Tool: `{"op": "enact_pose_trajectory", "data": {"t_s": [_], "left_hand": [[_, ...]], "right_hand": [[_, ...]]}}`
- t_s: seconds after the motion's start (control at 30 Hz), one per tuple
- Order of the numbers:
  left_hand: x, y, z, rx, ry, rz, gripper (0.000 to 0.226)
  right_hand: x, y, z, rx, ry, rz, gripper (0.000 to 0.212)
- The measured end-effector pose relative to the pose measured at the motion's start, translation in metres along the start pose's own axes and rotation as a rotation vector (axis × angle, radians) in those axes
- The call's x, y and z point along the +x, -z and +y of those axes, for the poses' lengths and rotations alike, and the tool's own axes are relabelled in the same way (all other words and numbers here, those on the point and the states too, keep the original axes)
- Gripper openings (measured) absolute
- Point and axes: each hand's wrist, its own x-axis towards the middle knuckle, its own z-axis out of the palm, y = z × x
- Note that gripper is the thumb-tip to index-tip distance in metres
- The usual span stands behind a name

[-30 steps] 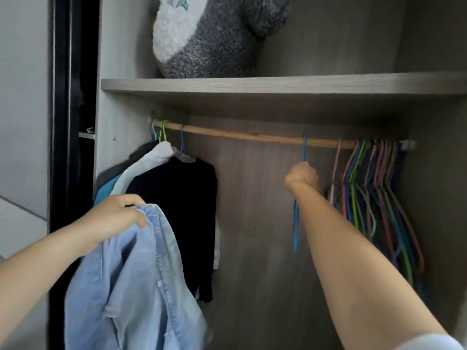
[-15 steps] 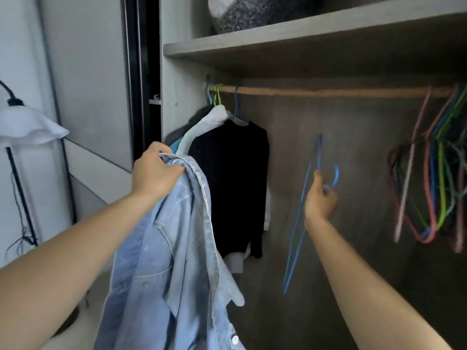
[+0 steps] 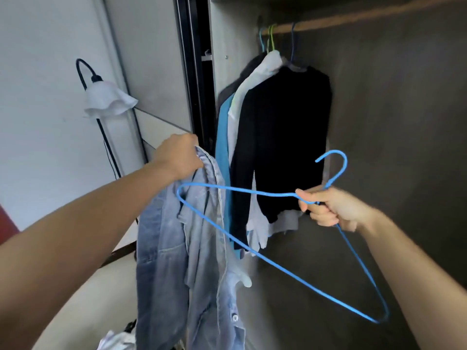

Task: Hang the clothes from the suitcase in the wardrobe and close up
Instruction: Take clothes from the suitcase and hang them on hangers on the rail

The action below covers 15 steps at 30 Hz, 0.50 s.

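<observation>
My left hand (image 3: 178,156) grips a light blue denim shirt (image 3: 182,261) by its collar, and the shirt hangs down in front of the open wardrobe. My right hand (image 3: 328,209) holds a blue wire hanger (image 3: 275,267) just below its hook. The hanger is tilted, with its left tip touching the shirt's collar area. On the wooden rail (image 3: 353,17) at the top hang a black garment (image 3: 280,137), a white one and a blue one. The suitcase is out of view.
The wardrobe's dark sliding door frame (image 3: 194,72) stands to the left of the hanging clothes. A floor lamp (image 3: 106,99) with a white shade stands by the left wall. Some white cloth (image 3: 116,341) lies at the bottom edge. The wardrobe's right part is dark.
My right hand has taken the blue hanger off the rail and brought it down and left to the shirt. The view has dropped and turned left; the bunch of empty hangers is out of sight.
</observation>
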Motion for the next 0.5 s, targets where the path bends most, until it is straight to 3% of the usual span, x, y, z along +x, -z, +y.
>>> {"op": "enact_pose_trajectory", "data": {"t_s": [0.2,0.3,0.43,0.5], "left_hand": [[-0.020,0.003,-0.014,0.131,-0.054,0.028,0.018],[-0.028,0.008,-0.017,0.087,-0.002,0.051,0.027],[-0.049,0.018,-0.032,-0.039,0.007,0.121,0.021],[-0.065,0.021,-0.036,-0.136,-0.007,0.150,0.024]], "right_hand": [[0.013,-0.062,-0.012,-0.168,0.076,0.159,0.036],[0.025,-0.109,-0.023,-0.148,0.101,0.161,0.039],[0.046,-0.148,-0.008,-0.388,0.006,0.201,0.038],[0.052,-0.167,-0.004,-0.369,0.063,0.221,0.043]]}}
